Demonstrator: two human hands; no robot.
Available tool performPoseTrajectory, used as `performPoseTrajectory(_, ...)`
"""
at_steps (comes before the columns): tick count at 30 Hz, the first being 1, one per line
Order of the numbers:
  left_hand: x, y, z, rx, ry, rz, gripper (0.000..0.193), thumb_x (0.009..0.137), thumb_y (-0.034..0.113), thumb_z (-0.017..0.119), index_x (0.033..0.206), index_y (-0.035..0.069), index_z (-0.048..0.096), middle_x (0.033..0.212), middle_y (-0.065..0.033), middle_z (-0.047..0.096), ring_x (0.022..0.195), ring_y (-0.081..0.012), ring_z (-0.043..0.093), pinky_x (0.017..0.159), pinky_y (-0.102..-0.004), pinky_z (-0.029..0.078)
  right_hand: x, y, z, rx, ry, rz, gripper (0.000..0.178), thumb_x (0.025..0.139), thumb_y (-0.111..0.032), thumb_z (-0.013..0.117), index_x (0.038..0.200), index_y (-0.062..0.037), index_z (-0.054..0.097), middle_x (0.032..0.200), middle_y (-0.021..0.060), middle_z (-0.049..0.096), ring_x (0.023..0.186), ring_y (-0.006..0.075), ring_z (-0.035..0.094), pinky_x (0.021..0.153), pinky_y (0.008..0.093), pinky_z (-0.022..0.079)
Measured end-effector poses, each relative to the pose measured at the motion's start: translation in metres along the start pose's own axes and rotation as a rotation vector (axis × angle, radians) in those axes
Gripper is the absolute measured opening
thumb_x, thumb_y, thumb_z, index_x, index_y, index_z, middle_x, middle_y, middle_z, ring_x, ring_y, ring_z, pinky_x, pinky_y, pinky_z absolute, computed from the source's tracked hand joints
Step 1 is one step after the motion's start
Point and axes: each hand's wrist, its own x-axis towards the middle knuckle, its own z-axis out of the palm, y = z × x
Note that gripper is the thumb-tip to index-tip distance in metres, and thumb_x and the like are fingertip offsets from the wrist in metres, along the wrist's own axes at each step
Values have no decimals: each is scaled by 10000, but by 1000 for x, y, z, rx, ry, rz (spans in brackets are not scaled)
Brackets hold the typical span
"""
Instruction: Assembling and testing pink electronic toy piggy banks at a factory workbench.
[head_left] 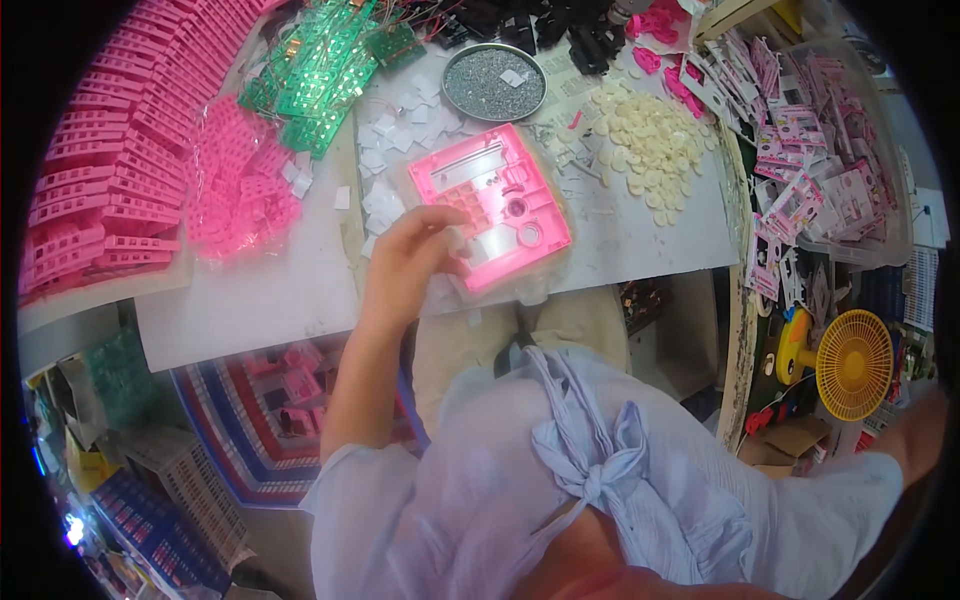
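Note:
A pink plastic housing (545, 205) lies at a slant on the worktable, its inner side up, with a long slot, a grid of small square openings and round rings. My left hand (410, 255) is at its left edge, fingers bent and closed round that edge. The fingers cover part of the lower left corner. My right arm reaches out to the far right, where the picture's dark rim cuts it off; the hand itself is out of sight.
Round the housing lie white paper squares (383, 205), a round tray of small metal screws (465, 90), cream discs (655, 150) and green circuit boards (320, 85). Pink parts (110, 150) are stacked at left. A bin of pink-and-white pieces (830, 190) and a yellow fan (853, 365) stand right.

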Motion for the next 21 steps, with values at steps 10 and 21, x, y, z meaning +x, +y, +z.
performPoseTrajectory(10,14,14,29,522,-266,42,197,946,174,666,934,-21,688,834,-17,675,768,-78,576,730,-282,469,-118,-107,234,1030,-1171,285,721,817,-20,759,1446,-101,416,834,19,653,758,104,628,702,261,513)
performPoseTrajectory(21,23,5,22,560,-86,101,190,998,158,628,890,6,660,767,40,606,692,-28,496,617,-226,404,-139,-101,248,641,-851,-98,536,842,-108,751,1336,-60,546,1012,127,683,784,249,676,716,323,540)
